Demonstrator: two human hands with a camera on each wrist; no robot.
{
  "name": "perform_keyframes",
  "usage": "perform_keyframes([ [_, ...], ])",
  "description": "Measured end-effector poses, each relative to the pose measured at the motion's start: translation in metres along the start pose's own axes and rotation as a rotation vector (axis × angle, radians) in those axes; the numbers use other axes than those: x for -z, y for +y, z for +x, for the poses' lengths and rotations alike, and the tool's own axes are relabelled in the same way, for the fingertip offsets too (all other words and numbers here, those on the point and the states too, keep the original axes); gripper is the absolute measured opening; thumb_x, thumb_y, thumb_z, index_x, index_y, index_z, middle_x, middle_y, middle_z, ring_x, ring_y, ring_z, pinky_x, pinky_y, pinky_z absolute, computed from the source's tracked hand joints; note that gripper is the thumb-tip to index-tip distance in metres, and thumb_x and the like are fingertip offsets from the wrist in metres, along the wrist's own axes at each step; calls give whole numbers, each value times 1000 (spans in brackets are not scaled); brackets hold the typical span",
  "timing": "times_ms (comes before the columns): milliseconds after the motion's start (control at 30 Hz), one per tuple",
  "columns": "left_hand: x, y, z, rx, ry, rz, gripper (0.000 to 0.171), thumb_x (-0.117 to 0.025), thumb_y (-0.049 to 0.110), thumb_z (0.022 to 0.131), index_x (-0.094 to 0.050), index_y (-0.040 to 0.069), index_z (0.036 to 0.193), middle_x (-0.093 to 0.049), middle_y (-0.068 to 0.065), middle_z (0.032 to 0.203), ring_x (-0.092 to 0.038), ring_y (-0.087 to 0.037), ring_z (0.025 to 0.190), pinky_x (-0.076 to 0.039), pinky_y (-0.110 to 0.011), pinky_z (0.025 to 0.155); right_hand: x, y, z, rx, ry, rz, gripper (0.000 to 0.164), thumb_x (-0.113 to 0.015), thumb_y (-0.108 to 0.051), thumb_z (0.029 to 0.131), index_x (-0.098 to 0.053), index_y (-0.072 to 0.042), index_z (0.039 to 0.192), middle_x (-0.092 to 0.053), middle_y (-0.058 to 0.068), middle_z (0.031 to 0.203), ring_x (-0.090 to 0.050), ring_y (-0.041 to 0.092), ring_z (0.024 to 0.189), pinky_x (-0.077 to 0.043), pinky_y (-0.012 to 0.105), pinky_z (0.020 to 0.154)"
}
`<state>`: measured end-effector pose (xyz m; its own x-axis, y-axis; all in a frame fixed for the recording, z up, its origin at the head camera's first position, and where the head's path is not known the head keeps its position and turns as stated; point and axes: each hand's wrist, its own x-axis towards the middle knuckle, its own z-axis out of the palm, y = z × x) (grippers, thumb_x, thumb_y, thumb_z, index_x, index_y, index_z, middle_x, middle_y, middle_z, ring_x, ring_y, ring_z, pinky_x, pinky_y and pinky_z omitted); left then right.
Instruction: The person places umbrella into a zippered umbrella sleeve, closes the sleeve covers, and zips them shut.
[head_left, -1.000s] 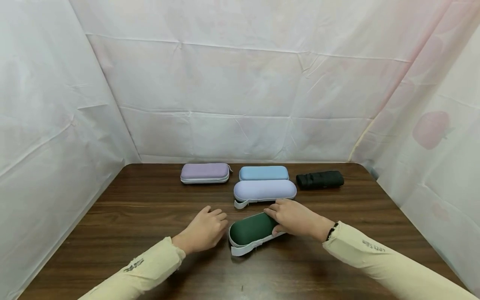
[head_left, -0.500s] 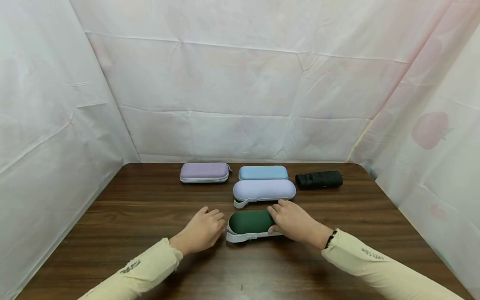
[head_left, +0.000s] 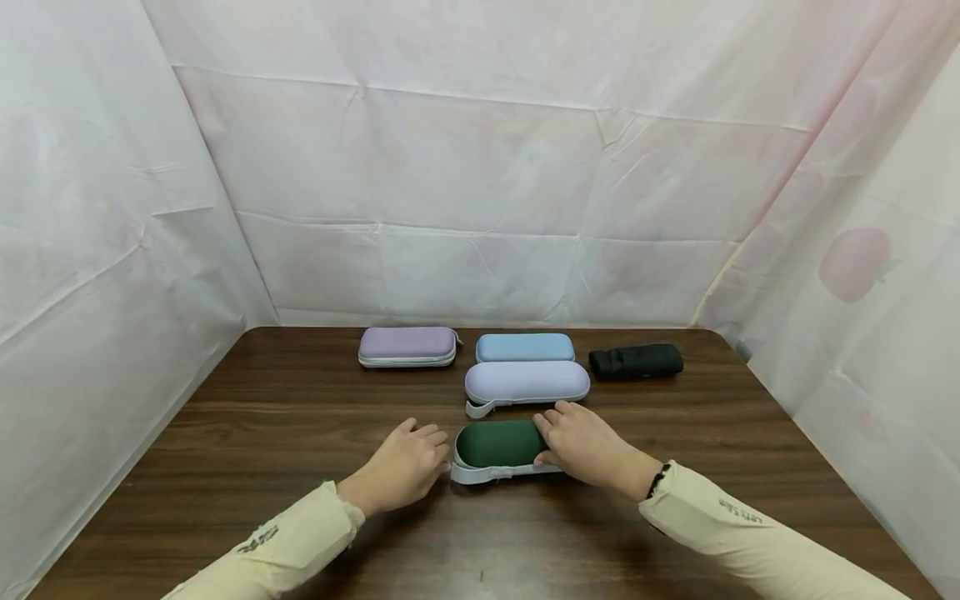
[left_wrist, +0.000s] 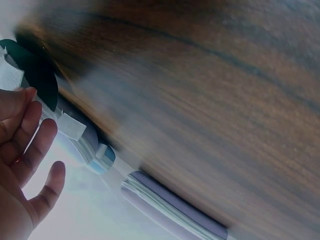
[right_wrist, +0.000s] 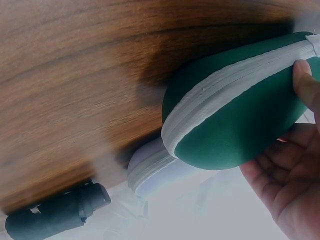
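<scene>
– Change on the desk (head_left: 285, 408)?
– One green case (head_left: 495, 443), nearest me, swung from slanted to parallel with one lavender case (head_left: 527, 381); likely squared up.
– Others?
– One purple case (head_left: 405, 342), one blue case (head_left: 525, 346), one black bundle (head_left: 636, 362).
– Hold?
– My right grip (head_left: 588, 442) holds the green case; my left grip (head_left: 401, 467), at its left end: whether pinching, can't tell.

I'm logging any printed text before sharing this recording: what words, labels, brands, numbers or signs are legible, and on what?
Right sleeve: perhaps "Let's S...", the rest too blurred to read.
Left sleeve: dark lettering, too blurred to read.
Black bundle: a small pale mark, too small to tell whether it is text.
Green case, lavender case, blue case, purple case: none visible.
</scene>
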<state>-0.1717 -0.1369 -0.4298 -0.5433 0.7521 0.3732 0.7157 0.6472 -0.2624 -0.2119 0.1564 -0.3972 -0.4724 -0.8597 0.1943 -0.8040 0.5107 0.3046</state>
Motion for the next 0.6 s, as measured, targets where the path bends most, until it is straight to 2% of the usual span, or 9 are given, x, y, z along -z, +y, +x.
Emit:
perform_keyframes([
  [333, 0, 2, -1, -4, 2, -10, 15, -70, 25, 85, -63, 15, 75, -54, 4, 74, -54, -16, 71, -34, -30, 59, 1, -2, -1, -5, 29, 7, 49, -72, -49, 78, -64, -4, 95, -63, 4, 80, -45, 16, 65, -41, 30, 64],
  [600, 0, 7, 0, -12, 34, -73, 13, -71, 22, 84, -64, 16, 74, -56, 6, 75, -54, -13, 72, -36, -30, 60, 1, -2, -1, -9, 20, 4, 50, -71, -49, 79, -65, -3, 99, -64, 5, 83, -47, 17, 67, -42, 30, 66],
])
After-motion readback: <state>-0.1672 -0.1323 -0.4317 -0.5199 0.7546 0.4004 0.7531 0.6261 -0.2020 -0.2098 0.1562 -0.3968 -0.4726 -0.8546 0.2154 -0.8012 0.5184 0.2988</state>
